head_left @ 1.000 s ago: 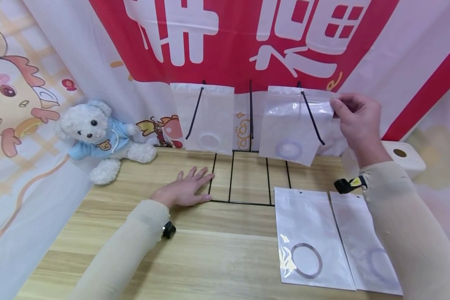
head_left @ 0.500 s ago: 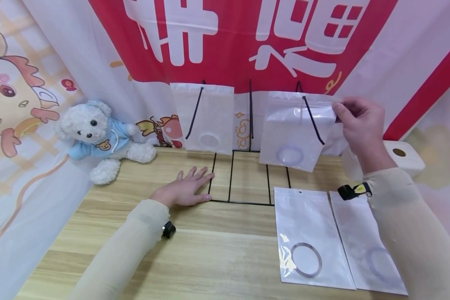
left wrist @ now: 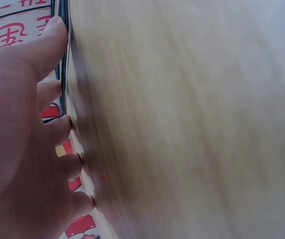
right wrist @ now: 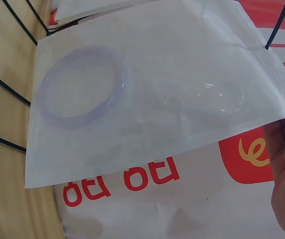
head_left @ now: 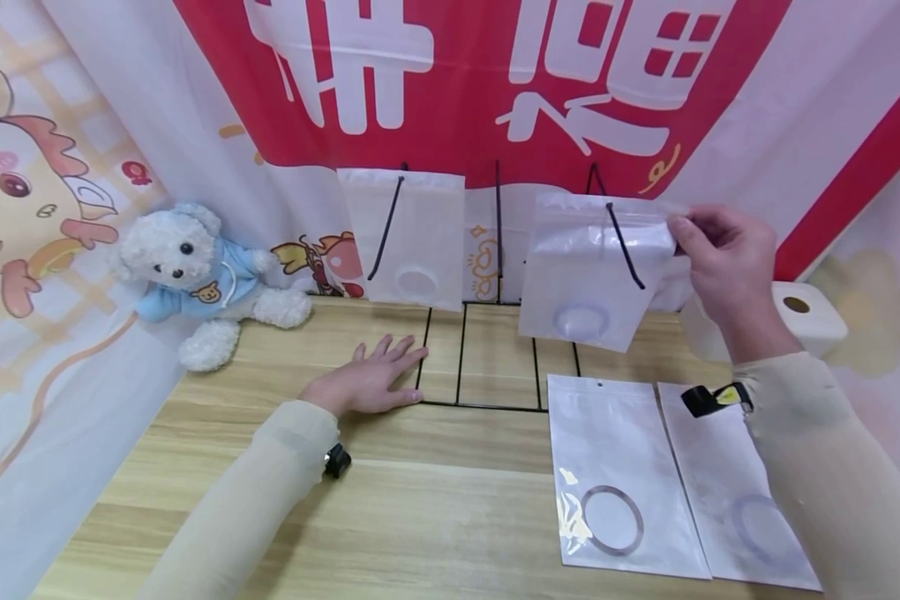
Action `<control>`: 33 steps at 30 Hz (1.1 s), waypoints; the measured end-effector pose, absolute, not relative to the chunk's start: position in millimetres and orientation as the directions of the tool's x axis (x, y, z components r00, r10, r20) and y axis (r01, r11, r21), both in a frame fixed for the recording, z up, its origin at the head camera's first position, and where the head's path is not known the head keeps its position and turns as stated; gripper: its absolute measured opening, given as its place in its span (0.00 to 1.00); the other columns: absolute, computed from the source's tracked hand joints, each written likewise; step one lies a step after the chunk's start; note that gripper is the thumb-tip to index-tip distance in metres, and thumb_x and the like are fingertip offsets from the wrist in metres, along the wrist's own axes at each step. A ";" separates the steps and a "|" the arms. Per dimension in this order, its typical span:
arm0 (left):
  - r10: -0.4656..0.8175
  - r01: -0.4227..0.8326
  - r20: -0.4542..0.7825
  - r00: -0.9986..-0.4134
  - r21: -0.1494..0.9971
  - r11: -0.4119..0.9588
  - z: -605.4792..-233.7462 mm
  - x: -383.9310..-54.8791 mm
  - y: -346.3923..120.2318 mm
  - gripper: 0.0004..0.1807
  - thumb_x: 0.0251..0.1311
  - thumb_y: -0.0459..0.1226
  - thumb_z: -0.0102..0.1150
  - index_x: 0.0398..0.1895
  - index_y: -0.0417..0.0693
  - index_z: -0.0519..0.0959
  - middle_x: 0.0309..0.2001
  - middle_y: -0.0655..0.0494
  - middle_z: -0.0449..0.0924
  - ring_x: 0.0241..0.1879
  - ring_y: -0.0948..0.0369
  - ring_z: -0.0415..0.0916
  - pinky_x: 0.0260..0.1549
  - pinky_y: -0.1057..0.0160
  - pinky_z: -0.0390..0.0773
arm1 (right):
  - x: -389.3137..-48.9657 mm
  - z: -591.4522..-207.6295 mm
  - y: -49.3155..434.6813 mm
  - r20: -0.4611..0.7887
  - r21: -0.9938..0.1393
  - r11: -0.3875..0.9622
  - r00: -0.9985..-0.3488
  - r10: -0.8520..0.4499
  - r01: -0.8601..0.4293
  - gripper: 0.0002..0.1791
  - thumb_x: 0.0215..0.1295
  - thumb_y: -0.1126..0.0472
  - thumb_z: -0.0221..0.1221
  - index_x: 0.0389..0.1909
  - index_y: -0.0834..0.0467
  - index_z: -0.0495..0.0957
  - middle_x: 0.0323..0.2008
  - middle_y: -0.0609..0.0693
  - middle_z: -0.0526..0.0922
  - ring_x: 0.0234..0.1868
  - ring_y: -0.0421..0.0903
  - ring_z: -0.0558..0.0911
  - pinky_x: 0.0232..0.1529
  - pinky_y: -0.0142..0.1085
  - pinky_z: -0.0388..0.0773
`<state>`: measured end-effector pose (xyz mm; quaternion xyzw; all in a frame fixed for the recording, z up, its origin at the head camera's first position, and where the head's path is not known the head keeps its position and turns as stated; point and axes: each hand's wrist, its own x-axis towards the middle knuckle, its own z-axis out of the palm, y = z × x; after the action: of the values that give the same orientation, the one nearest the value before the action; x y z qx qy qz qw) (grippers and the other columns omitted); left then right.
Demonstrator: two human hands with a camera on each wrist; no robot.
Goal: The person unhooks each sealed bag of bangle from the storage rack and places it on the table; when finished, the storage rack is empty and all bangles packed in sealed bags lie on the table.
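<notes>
My right hand (head_left: 731,258) pinches the upper right corner of a white zip bag (head_left: 592,271) that hangs on a black hook (head_left: 626,247). Through the right wrist view the bag (right wrist: 182,84) shows a pale purple bangle (right wrist: 81,87) inside. Fingers spread, my left hand (head_left: 367,379) rests on the wooden table at the left edge of the black wire rack (head_left: 461,358). In the left wrist view that hand (left wrist: 23,134) has its fingertips against the wood. Another bag (head_left: 412,242) with a ring shape hangs on the left hook (head_left: 387,229); the middle hook (head_left: 498,221) carries no bag.
Two flat zip bags lie at the front right: one bag (head_left: 630,450) with a brownish ring, another bag (head_left: 735,483) partly under my right forearm. A white teddy bear (head_left: 202,275) in blue sits at the left. Behind my right wrist stands a white tissue box (head_left: 810,321).
My right hand has drawn the bag's corner slightly down and right, and the bag has slid forward along the hook. My left hand has stayed in place.
</notes>
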<state>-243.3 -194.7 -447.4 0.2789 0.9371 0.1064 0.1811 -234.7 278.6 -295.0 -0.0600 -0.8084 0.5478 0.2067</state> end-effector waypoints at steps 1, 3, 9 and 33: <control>0.560 0.483 -0.281 -0.779 0.300 0.823 -447.3 -243.4 -194.6 0.45 0.79 0.65 0.49 0.90 0.60 0.49 0.90 0.45 0.39 0.87 0.33 0.34 0.78 0.19 0.36 | -233.2 -295.5 278.7 0.273 -0.909 0.394 -0.906 0.323 -0.133 0.25 0.72 0.40 0.66 0.65 0.45 0.86 0.54 0.40 0.89 0.49 0.35 0.88 0.51 0.20 0.84; 0.559 0.483 -0.284 -0.779 0.298 0.824 -447.2 -243.7 -194.6 0.46 0.79 0.65 0.49 0.90 0.60 0.49 0.90 0.46 0.38 0.87 0.34 0.34 0.79 0.20 0.36 | -230.2 -296.4 279.2 0.282 -0.906 0.398 -0.904 0.321 -0.141 0.25 0.72 0.40 0.66 0.65 0.46 0.86 0.54 0.41 0.89 0.49 0.35 0.88 0.51 0.20 0.84; 0.556 0.478 -0.290 -0.779 0.300 0.826 -446.8 -243.0 -194.6 0.45 0.79 0.64 0.49 0.90 0.60 0.48 0.90 0.46 0.37 0.88 0.34 0.33 0.79 0.20 0.35 | -221.8 -298.1 280.9 0.303 -0.900 0.405 -0.898 0.318 -0.160 0.26 0.71 0.41 0.67 0.65 0.48 0.86 0.54 0.40 0.89 0.49 0.36 0.88 0.50 0.20 0.84; 0.560 0.479 -0.279 -0.780 0.310 0.821 -445.2 -241.2 -193.0 0.44 0.80 0.62 0.50 0.90 0.58 0.50 0.90 0.44 0.39 0.87 0.32 0.35 0.78 0.19 0.36 | -191.0 -304.1 284.9 0.387 -0.860 0.454 -0.879 0.278 -0.234 0.20 0.76 0.50 0.66 0.63 0.53 0.87 0.45 0.36 0.89 0.43 0.35 0.86 0.46 0.18 0.83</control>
<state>-241.2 -193.0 -445.2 0.2771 0.9368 0.1117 0.1821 -191.0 284.9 -304.1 -0.0135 -0.8166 0.5223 0.2454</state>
